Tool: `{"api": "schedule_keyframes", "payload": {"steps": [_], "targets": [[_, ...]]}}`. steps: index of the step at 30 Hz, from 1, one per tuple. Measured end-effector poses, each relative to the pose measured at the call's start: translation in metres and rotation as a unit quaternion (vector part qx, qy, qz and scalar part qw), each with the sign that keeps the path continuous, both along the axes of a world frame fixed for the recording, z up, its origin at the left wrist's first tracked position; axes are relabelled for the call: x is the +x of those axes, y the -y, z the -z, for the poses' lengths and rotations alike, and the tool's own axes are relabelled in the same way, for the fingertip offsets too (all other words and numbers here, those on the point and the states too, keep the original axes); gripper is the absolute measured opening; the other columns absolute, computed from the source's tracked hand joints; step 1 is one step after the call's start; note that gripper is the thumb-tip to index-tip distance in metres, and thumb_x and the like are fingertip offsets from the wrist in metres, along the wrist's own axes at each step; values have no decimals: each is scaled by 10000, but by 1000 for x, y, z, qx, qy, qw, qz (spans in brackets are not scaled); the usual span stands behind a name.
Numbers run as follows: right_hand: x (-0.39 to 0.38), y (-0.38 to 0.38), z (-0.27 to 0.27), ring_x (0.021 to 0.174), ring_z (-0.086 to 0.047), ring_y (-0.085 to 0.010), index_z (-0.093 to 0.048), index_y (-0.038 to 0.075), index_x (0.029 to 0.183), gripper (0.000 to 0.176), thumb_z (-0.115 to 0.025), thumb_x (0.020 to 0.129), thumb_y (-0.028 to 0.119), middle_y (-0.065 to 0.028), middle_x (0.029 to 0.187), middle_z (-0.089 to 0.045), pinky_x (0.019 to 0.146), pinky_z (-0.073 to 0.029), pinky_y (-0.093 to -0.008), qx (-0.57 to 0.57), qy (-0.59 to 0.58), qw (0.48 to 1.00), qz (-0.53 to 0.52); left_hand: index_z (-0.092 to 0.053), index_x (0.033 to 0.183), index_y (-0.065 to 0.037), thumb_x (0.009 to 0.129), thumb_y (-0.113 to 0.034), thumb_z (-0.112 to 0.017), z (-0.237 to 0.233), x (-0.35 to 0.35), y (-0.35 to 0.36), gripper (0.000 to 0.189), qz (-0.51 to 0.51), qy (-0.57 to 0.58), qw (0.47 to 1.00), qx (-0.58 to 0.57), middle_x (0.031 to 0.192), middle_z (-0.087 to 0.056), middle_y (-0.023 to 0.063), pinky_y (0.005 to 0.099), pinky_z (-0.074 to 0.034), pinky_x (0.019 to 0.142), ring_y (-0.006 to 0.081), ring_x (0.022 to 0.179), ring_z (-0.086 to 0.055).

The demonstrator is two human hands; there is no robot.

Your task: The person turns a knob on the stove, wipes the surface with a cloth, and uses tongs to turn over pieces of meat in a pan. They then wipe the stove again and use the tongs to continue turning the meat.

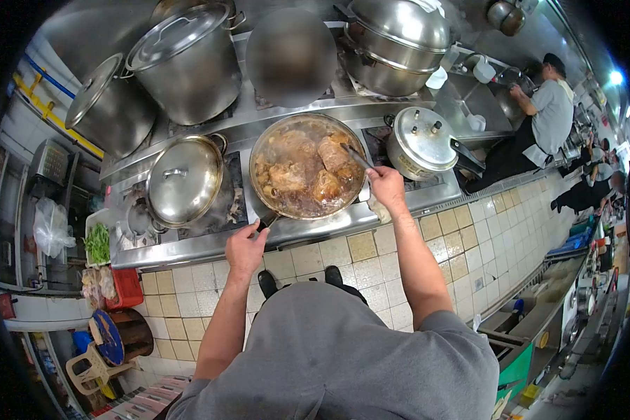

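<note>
A wide pan (255, 187) of bubbling brown broth stands on the stove, with several large chunks of browned meat (287, 176) in it. My left hand (245, 248) is closed around the pan's dark handle (267, 221) at the near side. In my right hand (386, 186) is a pair of metal tongs (358, 155), reaching over the pan's right rim. Their tips meet a chunk of meat (333, 154) at the right of the pan. A pale cloth (379, 211) lies on the stove's front edge below my right hand.
A lidded pot (184, 182) stands left of the pan, a pressure cooker (423, 143) right. Tall stockpots (189, 73) and a large steamer (393, 59) line the back. A person (549, 112) works at the sink (462, 105). Greens (98, 243) sit at the left.
</note>
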State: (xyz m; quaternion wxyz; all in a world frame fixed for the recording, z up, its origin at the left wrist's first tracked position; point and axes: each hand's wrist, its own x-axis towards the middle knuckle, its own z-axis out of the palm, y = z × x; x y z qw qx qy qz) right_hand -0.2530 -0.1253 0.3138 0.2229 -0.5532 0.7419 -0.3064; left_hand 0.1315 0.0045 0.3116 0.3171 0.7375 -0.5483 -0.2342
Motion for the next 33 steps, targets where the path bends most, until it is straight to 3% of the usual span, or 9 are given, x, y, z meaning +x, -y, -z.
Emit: {"api": "schedule_keyframes", "payload": {"steps": [3, 6, 16, 25, 33], "targets": [[-16, 20, -2, 991, -730, -405, -806, 91, 1051, 345, -736, 916, 401, -197, 980, -768, 874, -565, -500, 48, -25, 999, -1, -808, 1167, -137, 822, -319, -867, -3, 0, 1, 394, -1, 3, 1000, 25, 1026, -795, 126, 374, -584, 788, 259, 854, -752], [-20, 36, -5, 1001, -724, -412, -806, 95, 1039, 327, -730, 915, 389, -196, 1000, -767, 883, -561, -508, 26, -54, 998, -25, -809, 1164, -139, 824, -323, -865, -8, -2, 0, 391, -1, 20, 999, 27, 1038, -795, 125, 377, -588, 789, 262, 851, -753], [11, 86, -4, 1096, -710, -387, -811, 156, 1107, 311, -694, 927, 380, -176, 1113, -765, 963, -559, -482, 97, -106, 988, -57, -813, 1160, -163, 825, -350, -859, -4, 0, 0, 386, -5, 19, 999, 31, 996, -794, 111, 387, -587, 778, 262, 854, -755], [20, 58, -18, 1016, -723, -397, -817, 161, 1053, 251, -697, 921, 338, -184, 1034, -765, 895, -573, -505, -3, -115, 993, -27, -802, 1183, -140, 828, -348, -856, -2, 2, -1, 414, 8, 8, 1000, 25, 1061, -793, 112, 367, -584, 805, 254, 865, -750], [29, 38, -14, 889, -730, -398, -774, 118, 965, 209, -702, 924, 310, -169, 899, -755, 778, -582, -512, -67, -210, 974, -48, -801, 1183, -134, 826, -344, -858, -3, 1, 1, 418, 7, 10, 999, 32, 1071, -794, 113, 368, -587, 808, 248, 867, -754]]}}
